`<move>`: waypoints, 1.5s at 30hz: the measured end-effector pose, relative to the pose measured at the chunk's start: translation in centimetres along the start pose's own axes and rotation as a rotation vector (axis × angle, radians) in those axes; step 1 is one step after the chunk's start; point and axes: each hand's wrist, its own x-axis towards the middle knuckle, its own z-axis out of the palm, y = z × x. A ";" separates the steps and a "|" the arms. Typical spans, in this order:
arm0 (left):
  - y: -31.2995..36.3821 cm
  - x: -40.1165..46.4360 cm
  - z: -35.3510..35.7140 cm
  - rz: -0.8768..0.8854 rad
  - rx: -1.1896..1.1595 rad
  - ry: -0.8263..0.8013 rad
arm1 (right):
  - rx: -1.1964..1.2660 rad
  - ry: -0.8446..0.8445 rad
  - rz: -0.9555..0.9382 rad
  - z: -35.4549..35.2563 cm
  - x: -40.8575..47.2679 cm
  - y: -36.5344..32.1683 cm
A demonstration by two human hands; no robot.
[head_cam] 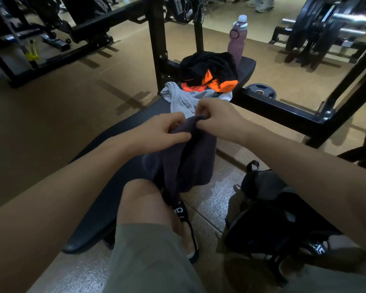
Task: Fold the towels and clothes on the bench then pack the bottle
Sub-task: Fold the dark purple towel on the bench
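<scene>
Gym floor, racks around, black padded bench [123,132] under my hands. My left hand [156,132] and right hand [218,119] both pinch the top edge of a dark purple towel [190,161], fingers curled, hanging below them. Beyond my fingers: grey cloth [182,100], black-orange clothes [209,72], then the pink bottle [237,41] at the far bench end.

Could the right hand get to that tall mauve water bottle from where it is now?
Probably not directly. The right hand pinches the dark purple towel, and the mauve water bottle stands at the bench's far end, behind the black-and-orange clothes pile. It would need letting go and leaning forward.
</scene>
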 end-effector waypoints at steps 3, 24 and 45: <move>-0.1 0.4 0.6 -0.026 -0.065 0.018 | -0.037 0.029 -0.084 0.2 -0.1 0.0; 0.5 0.4 1.9 -0.042 0.106 0.328 | -0.184 -0.129 0.041 -0.9 -1.5 0.1; 3.0 0.7 7.4 -0.071 0.300 0.423 | 0.474 0.180 0.411 -0.1 -0.8 -2.4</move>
